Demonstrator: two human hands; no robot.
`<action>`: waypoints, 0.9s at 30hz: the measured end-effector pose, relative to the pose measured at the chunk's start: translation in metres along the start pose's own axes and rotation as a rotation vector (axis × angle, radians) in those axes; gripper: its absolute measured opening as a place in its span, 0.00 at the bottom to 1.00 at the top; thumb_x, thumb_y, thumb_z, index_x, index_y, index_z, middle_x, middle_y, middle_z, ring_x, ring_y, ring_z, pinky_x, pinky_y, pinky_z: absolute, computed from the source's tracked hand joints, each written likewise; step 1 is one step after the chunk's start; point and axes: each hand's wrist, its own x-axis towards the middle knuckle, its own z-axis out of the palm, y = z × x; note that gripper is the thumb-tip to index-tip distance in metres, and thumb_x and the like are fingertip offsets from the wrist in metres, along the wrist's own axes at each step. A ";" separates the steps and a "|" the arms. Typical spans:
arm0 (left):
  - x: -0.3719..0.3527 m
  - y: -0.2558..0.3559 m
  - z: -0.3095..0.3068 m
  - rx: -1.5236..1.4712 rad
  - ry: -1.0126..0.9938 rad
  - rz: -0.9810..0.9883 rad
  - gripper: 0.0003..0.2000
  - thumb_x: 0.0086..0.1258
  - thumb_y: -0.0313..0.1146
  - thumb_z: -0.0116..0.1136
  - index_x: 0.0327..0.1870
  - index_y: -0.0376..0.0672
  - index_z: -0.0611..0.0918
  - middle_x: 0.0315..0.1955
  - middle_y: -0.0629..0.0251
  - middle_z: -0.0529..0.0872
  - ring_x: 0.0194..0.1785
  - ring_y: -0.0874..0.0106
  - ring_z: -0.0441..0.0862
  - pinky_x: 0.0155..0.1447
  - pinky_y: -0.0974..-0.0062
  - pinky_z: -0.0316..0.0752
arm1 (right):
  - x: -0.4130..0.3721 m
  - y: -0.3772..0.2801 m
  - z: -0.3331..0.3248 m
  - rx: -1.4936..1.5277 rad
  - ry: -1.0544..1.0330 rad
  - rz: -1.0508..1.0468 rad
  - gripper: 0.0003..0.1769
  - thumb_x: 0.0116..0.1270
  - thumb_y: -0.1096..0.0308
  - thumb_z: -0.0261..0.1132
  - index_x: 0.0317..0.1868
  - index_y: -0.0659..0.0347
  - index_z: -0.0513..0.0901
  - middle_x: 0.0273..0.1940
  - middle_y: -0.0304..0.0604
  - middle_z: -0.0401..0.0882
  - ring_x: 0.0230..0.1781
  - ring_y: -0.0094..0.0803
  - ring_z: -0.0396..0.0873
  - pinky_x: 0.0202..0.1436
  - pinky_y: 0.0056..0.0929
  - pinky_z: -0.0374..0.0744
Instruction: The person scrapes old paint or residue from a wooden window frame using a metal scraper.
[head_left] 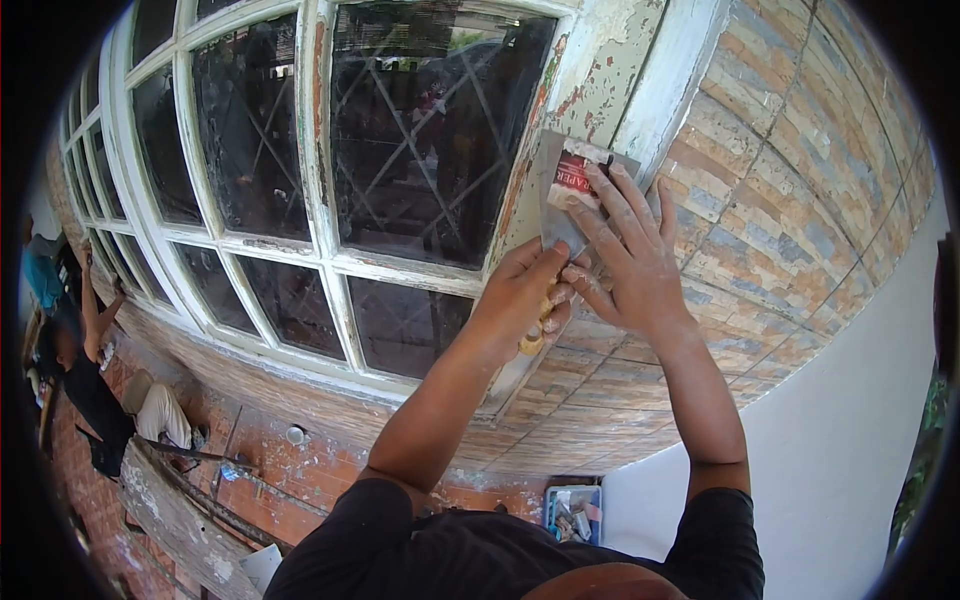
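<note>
The reddish tiled floor point(345, 463) carries scattered pale flecks point(300, 464). On it stand 1 small white container point(295, 435) and 1 blue-rimmed bin point(597, 512).

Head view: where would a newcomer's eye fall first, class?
First, the metal scraper with its red label, upper right of centre, its handle gripped by the left hand, the right hand spread over its blade. Then the white-framed window with peeling paint, upper left. Lastly, a person in black, far left.

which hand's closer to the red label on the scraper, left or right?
Right. The right hand has fingertips at the edge of the red label; the left hand is lower, gripping the yellowish handle.
</note>
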 end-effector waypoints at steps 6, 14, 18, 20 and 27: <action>0.011 0.009 -0.003 0.038 0.013 0.006 0.10 0.80 0.41 0.48 0.41 0.45 0.74 0.19 0.74 0.69 0.14 0.83 0.64 0.14 0.82 0.57 | 0.023 0.015 -0.004 -0.072 -0.074 -0.183 0.30 0.57 0.58 0.69 0.62 0.50 0.78 0.70 0.43 0.68 0.74 0.38 0.61 0.78 0.59 0.53; 0.002 0.015 -0.009 0.041 -0.007 -0.049 0.12 0.80 0.42 0.48 0.45 0.41 0.76 0.17 0.74 0.68 0.12 0.83 0.61 0.14 0.83 0.56 | 0.045 0.061 0.003 -0.041 -0.036 -0.455 0.30 0.54 0.57 0.70 0.60 0.48 0.80 0.67 0.36 0.72 0.73 0.35 0.64 0.78 0.44 0.61; 0.009 0.020 -0.004 0.058 -0.046 -0.029 0.17 0.80 0.44 0.47 0.50 0.37 0.76 0.17 0.75 0.67 0.12 0.83 0.61 0.14 0.83 0.56 | 0.055 0.069 0.010 -0.127 0.103 -0.485 0.25 0.60 0.64 0.63 0.60 0.49 0.80 0.66 0.37 0.74 0.70 0.36 0.70 0.73 0.41 0.70; 0.003 0.022 -0.002 0.023 -0.052 -0.063 0.17 0.80 0.44 0.46 0.50 0.37 0.76 0.17 0.75 0.66 0.12 0.83 0.60 0.14 0.83 0.57 | 0.051 0.065 0.015 -0.122 0.133 -0.483 0.24 0.61 0.64 0.63 0.60 0.50 0.80 0.65 0.38 0.75 0.68 0.36 0.71 0.72 0.41 0.71; 0.006 0.022 0.001 0.048 -0.068 -0.085 0.19 0.81 0.46 0.44 0.50 0.37 0.77 0.17 0.76 0.65 0.12 0.84 0.61 0.14 0.84 0.57 | 0.049 0.062 0.015 -0.137 0.174 -0.442 0.19 0.63 0.65 0.62 0.55 0.53 0.84 0.61 0.40 0.79 0.65 0.36 0.75 0.69 0.41 0.73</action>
